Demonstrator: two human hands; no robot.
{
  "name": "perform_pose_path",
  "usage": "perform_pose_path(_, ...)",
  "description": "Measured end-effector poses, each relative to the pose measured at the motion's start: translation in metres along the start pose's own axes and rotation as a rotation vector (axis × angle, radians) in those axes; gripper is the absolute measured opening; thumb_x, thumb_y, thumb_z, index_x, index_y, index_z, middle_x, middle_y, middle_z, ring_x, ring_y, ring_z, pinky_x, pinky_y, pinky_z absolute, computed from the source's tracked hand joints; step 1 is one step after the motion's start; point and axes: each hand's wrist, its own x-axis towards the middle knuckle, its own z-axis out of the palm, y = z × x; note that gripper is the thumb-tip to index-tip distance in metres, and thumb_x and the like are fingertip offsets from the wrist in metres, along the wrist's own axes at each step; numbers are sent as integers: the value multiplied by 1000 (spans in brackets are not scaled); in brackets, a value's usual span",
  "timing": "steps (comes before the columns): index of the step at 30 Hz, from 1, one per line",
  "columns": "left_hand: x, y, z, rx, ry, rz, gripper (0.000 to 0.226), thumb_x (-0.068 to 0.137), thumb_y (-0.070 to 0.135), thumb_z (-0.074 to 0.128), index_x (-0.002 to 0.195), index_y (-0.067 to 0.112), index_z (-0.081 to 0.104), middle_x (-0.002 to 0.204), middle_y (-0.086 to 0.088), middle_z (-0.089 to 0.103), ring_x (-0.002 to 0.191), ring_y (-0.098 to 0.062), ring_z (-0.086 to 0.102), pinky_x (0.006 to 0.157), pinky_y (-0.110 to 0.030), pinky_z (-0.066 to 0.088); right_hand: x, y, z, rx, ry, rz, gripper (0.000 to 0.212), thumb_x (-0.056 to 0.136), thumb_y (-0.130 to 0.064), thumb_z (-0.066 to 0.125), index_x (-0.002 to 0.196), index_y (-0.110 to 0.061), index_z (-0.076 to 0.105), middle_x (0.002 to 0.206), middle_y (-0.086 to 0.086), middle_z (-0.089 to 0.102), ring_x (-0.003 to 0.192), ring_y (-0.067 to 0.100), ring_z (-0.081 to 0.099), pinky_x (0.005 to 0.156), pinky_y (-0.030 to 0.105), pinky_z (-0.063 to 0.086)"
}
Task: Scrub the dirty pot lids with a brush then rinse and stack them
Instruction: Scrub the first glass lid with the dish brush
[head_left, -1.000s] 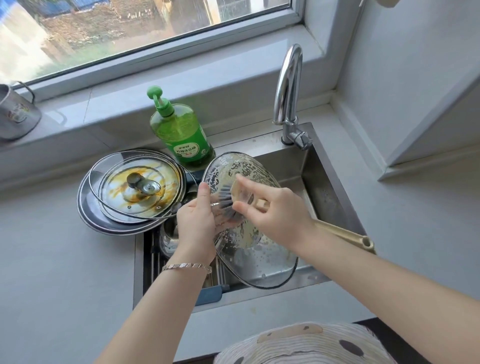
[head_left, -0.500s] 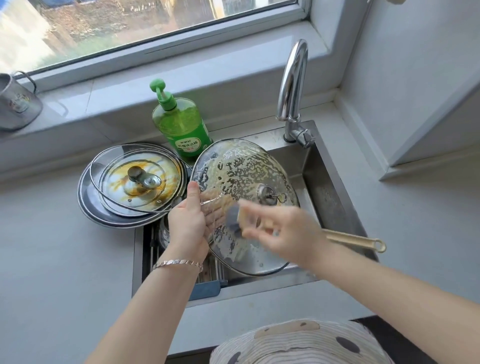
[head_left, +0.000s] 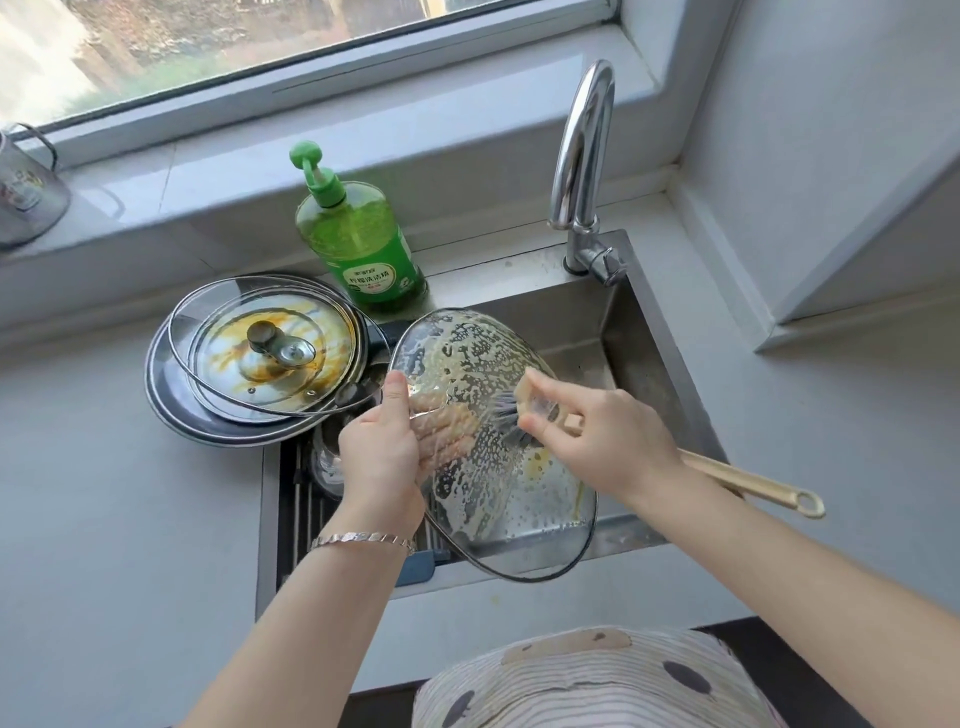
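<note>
**A person is scrubbing a soapy glass lid (head_left: 483, 353) above the sink's (head_left: 649, 338) front edge.**
The left hand (head_left: 382, 457) is gripping the lid's left rim, fingers blurring behind sudsy glass. The right hand (head_left: 602, 441) is pinching the brush (head_left: 508, 418) by its bristles, wrist hiding part of the handle. Stained lids (head_left: 249, 384) are lying stacked at the sink's far-left corner.

Bare forearms (head_left: 322, 613), silver link bracelet (head_left: 363, 538) on wrist of left hand (head_left: 379, 457), pale striped garment (head_left: 597, 680) with dark spots, tan patches.
</note>
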Motion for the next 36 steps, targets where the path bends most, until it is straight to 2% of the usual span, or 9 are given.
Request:
perform_pose_path(5, 1, 10, 4, -28, -13, 64, 38, 98, 33, 47, 81, 1, 60, 57, -9, 69, 48, -17, 67, 47, -27, 57, 15, 25, 1, 386, 58, 241, 46, 88, -52, 52, 132, -36, 51, 100, -9, 66, 97, 12, 55, 79, 29, 40)
perform_pose_path(8, 3, 12, 3, -32, 5, 57, 39, 98, 34, 47, 79, 2, 59, 57, -9, 69, 48, -16, 67, 44, -25, 55, -2, 17, 8, 373, 87, 185, 46, 87, -50, 55, 131, -40, 50, 49, -17, 44, 54, 2, 42, 60, 25, 37)
perform_pose_path(11, 0, 11, 5, -33, 13, 42, 39, 98, 34, 47, 78, 3, 59, 55, -8, 68, 49, -17, 67, 49, -30, 58, 10, 11, 4, 279, 90, 188, 46, 88, -49, 55, 132, -41, 47, 39, -13, 39, 48, 5, 39, 52, 27, 30)
perform_pose_path(15, 1, 11, 5, -18, 26, 75, 39, 97, 34, 49, 78, 3, 62, 58, -9, 69, 52, -19, 68, 56, -35, 59, 22, 24, 9, 414, 68, 295, 49, 86, -53, 54, 132, -36, 51, 112, -10, 66, 101, 15, 60, 88, 32, 45)
perform_pose_path(17, 3, 12, 2, -18, 24, 68, 39, 96, 35, 49, 80, 2, 62, 60, -11, 70, 53, -20, 68, 56, -35, 59, 8, 20, 15, 440, 61, 278, 48, 86, -52, 56, 131, -38, 51, 88, -8, 67, 84, 14, 60, 81, 31, 43)
perform_pose_path(19, 4, 11, 0, -20, 30, 59, 40, 97, 35, 48, 81, 1, 62, 60, -11, 70, 52, -19, 68, 55, -34, 58, 0, 12, 19, 431, 93, 229, 46, 86, -48, 59, 130, -41, 51, 53, -10, 39, 55, 9, 41, 65, 28, 39)
perform_pose_path(28, 10, 21, 6, -119, 187, 71, 37, 98, 36, 47, 74, 10, 58, 47, 2, 65, 43, -11, 64, 41, -22, 52, -25, 1, 32, 451, 63, 146, 49, 84, -43, 63, 128, -48, 45, 47, -8, 30, 48, 8, 31, 54, 25, 27)
perform_pose_path(32, 9, 22, 6, -131, 187, 110, 36, 97, 37, 47, 74, 12, 58, 47, 4, 65, 44, -9, 64, 39, -20, 50, -7, 26, 31, 517, 54, 357, 47, 84, -49, 61, 128, -37, 54, 93, -6, 68, 83, 10, 55, 74, 27, 41)
perform_pose_path(36, 10, 19, 9, -70, 176, 137, 38, 97, 37, 49, 74, 10, 62, 58, -2, 68, 52, -15, 67, 48, -28, 57, -7, -8, 28, 548, -47, 188, 43, 83, -48, 62, 124, -50, 50, 48, -8, 30, 49, 10, 31, 54, 27, 27)
